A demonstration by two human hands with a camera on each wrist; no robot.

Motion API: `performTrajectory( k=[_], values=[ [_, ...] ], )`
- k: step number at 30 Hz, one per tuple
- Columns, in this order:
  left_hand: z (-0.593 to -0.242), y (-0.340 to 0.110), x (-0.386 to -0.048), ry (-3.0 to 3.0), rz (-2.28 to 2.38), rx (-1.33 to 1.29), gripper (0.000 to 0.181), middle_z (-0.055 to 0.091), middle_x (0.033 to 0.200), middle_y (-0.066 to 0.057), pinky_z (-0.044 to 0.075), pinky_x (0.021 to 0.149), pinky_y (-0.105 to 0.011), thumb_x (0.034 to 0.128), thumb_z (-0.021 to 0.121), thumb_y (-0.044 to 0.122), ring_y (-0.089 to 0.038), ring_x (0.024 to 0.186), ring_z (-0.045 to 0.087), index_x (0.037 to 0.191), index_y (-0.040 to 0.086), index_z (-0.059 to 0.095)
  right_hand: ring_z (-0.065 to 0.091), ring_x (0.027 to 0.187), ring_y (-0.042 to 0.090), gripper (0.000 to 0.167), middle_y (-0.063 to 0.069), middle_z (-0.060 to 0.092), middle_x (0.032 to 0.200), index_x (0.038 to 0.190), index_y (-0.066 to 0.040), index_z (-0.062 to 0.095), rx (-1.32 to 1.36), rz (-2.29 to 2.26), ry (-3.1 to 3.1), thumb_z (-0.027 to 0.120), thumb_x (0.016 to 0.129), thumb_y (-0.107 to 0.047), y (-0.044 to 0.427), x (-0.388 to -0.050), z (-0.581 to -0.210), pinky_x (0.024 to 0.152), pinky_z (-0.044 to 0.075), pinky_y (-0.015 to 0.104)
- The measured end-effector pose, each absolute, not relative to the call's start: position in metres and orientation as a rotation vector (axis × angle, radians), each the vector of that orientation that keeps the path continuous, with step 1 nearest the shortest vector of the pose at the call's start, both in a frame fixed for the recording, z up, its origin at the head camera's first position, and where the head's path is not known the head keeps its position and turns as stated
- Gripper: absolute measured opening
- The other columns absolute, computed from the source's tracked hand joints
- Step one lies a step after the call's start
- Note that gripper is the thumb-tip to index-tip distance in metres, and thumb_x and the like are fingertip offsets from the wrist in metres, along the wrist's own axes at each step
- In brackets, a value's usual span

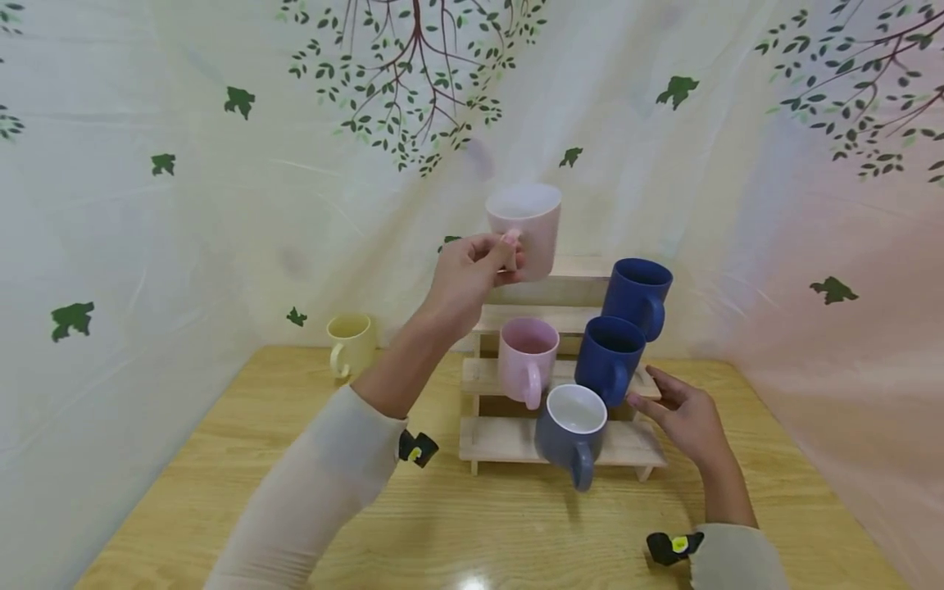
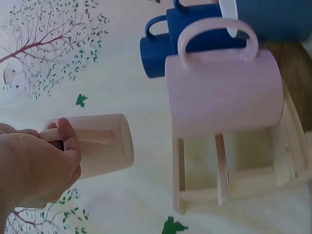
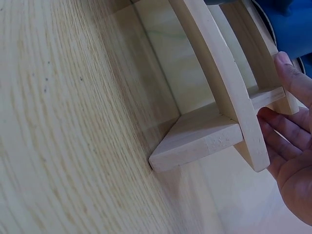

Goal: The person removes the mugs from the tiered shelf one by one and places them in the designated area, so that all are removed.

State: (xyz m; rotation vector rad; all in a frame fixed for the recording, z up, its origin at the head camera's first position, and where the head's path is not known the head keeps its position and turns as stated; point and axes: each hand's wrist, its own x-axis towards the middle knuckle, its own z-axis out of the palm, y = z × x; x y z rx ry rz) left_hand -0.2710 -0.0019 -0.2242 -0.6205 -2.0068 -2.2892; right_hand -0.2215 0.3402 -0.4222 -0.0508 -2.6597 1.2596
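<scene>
My left hand pinches the handle of a pale pink mug, held upright in the air above the left part of a stepped wooden rack. In the left wrist view the fingers of my left hand curl round that handle. My right hand grips the right end of a rack step; the right wrist view shows its thumb on top and fingers below. On the rack stand a pink mug, two dark blue mugs and, on the lowest step, a grey-blue mug with a white inside.
A yellow mug stands at the back left of the wooden table, near the cloth backdrop. The cloth, printed with leaves and branches, hangs behind the rack and along both sides.
</scene>
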Motion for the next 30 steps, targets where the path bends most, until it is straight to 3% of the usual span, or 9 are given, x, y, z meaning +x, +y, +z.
performTrajectory(
  k=[5, 12, 23, 30],
  values=[
    [-0.220, -0.022, -0.273, -1.922, -2.311, -0.579, 0.027, 0.064, 0.098, -0.014, 0.060, 0.089, -0.035, 0.1024, 0.064, 0.018, -0.026, 0.093, 0.065, 0.105, -0.008, 0.069, 0.059, 0.124, 0.044, 0.087, 0.027, 0.043, 0.153, 0.156, -0.009, 0.042, -0.040, 1.258, -2.650, 0.071, 0.090, -0.058, 0.341, -0.220, -0.422, 0.098, 0.052, 0.056],
    [-0.222, -0.050, -0.276, -1.915, -2.282, -0.535, 0.026, 0.062, 0.095, -0.012, 0.059, 0.089, -0.035, 0.1025, 0.064, 0.017, -0.023, 0.089, 0.062, 0.102, -0.009, 0.066, 0.062, 0.121, 0.042, 0.082, 0.027, 0.046, 0.152, 0.154, -0.007, 0.044, -0.006, 1.274, -2.634, 0.073, 0.092, -0.052, 0.341, -0.219, -0.420, 0.090, 0.059, 0.041],
    [-0.241, -0.076, -0.284, -1.955, -2.310, -0.458, 0.029, 0.061, 0.095, -0.010, 0.059, 0.086, -0.030, 0.1043, 0.061, 0.016, -0.019, 0.089, 0.061, 0.108, -0.013, 0.062, 0.061, 0.123, 0.044, 0.083, 0.028, 0.045, 0.152, 0.154, -0.007, 0.044, -0.021, 1.265, -2.638, 0.072, 0.092, -0.053, 0.340, -0.217, -0.419, 0.093, 0.056, 0.051],
    [-0.259, -0.087, -0.288, -1.993, -2.313, -0.428, 0.029, 0.060, 0.097, -0.011, 0.059, 0.090, -0.032, 0.1053, 0.059, 0.016, -0.020, 0.087, 0.060, 0.108, -0.013, 0.061, 0.061, 0.123, 0.044, 0.083, 0.027, 0.045, 0.152, 0.154, -0.007, 0.044, -0.022, 1.282, -2.635, 0.073, 0.091, -0.054, 0.340, -0.218, -0.419, 0.094, 0.056, 0.050]
  ],
)
